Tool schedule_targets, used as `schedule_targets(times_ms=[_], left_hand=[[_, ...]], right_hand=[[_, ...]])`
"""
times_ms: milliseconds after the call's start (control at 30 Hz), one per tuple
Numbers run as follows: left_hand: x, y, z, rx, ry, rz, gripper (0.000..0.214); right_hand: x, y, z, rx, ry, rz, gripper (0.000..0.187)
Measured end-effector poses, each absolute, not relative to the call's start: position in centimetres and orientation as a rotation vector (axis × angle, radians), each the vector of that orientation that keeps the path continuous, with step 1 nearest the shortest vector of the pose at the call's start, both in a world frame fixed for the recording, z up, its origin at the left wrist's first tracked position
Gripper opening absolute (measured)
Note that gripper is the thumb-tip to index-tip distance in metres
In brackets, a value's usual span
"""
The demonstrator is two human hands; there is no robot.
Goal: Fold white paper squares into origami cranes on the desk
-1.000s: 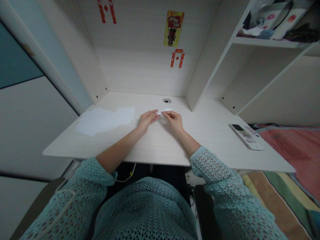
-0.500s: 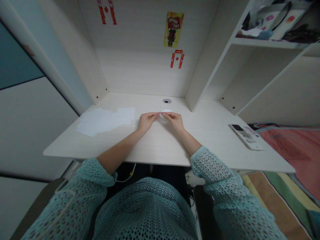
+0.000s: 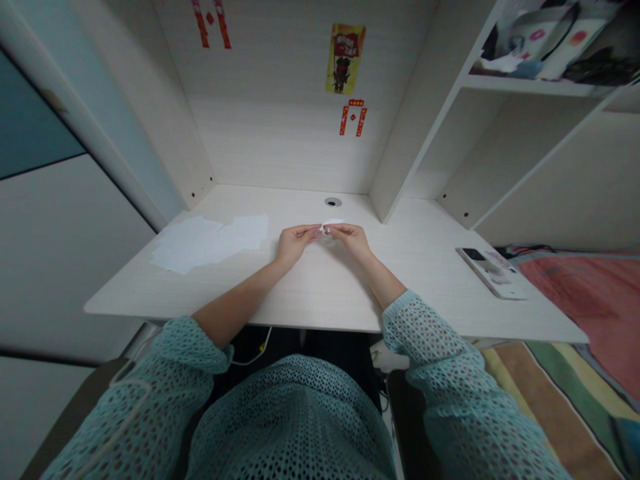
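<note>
My left hand (image 3: 293,241) and my right hand (image 3: 354,240) meet at the middle of the pale desk (image 3: 320,293), fingertips pinched together on a small white piece of paper (image 3: 331,224). Most of the paper is hidden by my fingers; only a curled upper edge shows between them. Both wrists rest low over the desktop. Several white sheets of paper (image 3: 207,240) lie flat to the left of my left hand.
A phone (image 3: 493,272) lies on the desk's right part. A cable hole (image 3: 333,201) sits behind my hands. A shelf divider (image 3: 400,160) rises at the right rear, with cluttered shelves above. Stickers hang on the back wall. A striped bedcover lies at the right.
My hands have drawn slightly nearer to me and closer together, and the small paper has gone from lying flat to being pinched and curled between the fingertips.
</note>
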State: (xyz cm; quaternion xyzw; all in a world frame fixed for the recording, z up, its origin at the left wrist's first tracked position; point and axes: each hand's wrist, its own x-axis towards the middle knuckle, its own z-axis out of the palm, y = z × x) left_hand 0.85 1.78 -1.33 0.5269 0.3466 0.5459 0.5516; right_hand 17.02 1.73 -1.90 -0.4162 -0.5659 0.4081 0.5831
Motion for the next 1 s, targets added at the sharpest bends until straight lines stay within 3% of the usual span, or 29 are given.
schedule_targets(times_ms=[267, 533, 1000], left_hand=[[0.5, 2.3, -2.2, 1.283, 0.789, 1.265, 0.054], [0.6, 2.5, -2.2, 1.223, 0.820, 1.297, 0.042], [0.9, 2.0, -1.9, 1.202, 0.785, 1.338, 0.041]], right_hand=[[16.6, 1.7, -2.1, -0.953, -1.366, 0.869, 0.023], [16.1, 1.1, -1.8, -0.951, -1.262, 0.855, 0.032], [15.8, 1.1, -1.7, -0.898, -1.149, 0.901, 0.022]])
